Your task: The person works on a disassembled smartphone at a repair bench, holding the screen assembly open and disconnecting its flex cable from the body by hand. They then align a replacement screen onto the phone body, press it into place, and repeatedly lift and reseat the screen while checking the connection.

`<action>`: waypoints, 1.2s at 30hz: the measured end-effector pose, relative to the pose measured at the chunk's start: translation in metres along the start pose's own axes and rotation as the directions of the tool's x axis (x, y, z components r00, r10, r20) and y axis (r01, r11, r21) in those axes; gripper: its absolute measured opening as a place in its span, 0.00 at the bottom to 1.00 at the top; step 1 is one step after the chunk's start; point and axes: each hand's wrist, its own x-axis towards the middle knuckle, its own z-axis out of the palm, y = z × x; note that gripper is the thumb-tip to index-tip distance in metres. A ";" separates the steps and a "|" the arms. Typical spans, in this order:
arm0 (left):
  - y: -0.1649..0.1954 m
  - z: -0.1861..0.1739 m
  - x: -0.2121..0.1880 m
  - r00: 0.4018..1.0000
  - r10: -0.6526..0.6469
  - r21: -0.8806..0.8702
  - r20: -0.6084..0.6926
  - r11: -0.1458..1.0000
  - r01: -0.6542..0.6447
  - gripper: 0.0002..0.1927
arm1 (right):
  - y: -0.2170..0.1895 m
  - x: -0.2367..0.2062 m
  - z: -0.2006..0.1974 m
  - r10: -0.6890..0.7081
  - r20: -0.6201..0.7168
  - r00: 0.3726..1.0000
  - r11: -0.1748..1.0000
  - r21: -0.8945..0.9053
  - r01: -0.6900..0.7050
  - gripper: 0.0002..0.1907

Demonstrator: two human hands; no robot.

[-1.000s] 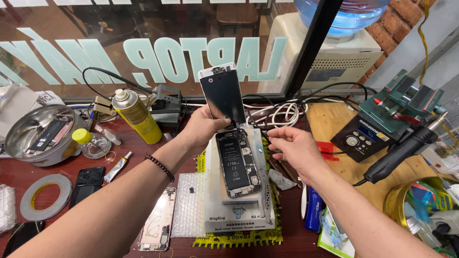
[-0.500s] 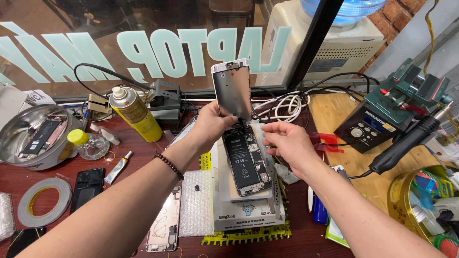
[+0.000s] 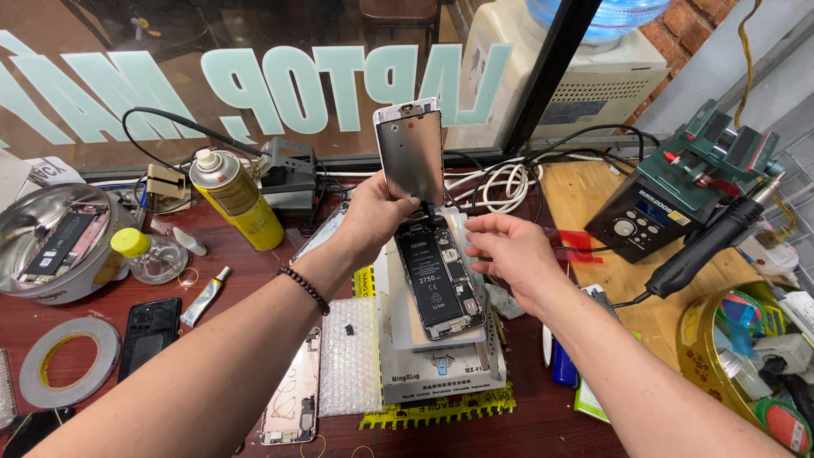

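Pinching the lower edge of the phone screen [image 3: 410, 151], the left hand [image 3: 373, 216] has its grip closed on that panel, thumb in front and fingers behind, and holds it upright so that its long axis runs up and away, with the bare metal back facing the camera. The panel's bottom end meets the far end of the opened phone body [image 3: 437, 282], as if hinged there, so the screen stands almost square to the body. That body lies flat on a pale heating pad [image 3: 441, 365] in the middle of the surface, battery showing, its long axis running near to far and tilted slightly to the right. The right hand [image 3: 509, 254] hovers just right of the body's far end, fingers loosely curled toward the joint between screen and body; whether it pinches anything small there cannot be told. It is the nearer hand to that joint from the right side. Farther out, a yellow spray can [image 3: 233, 202] stands to the far left, and a second phone shell [image 3: 292, 399] lies near left.
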 end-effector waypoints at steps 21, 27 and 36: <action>0.008 -0.001 -0.004 1.000 -0.013 -0.057 -0.005 0.998 0.012 0.14 | 0.001 -0.003 0.008 -0.108 -0.043 0.993 0.993 -0.059 0.105 0.12; 0.038 0.004 -0.009 1.000 0.004 -0.125 0.025 0.992 -0.001 0.15 | -0.021 -0.006 0.016 -0.326 -0.054 0.944 0.934 -0.175 0.312 0.13; 0.066 0.014 -0.026 0.972 -0.163 -0.313 0.167 0.926 0.209 0.14 | -0.048 -0.016 0.020 -0.391 0.012 0.920 0.919 -0.037 0.391 0.13</action>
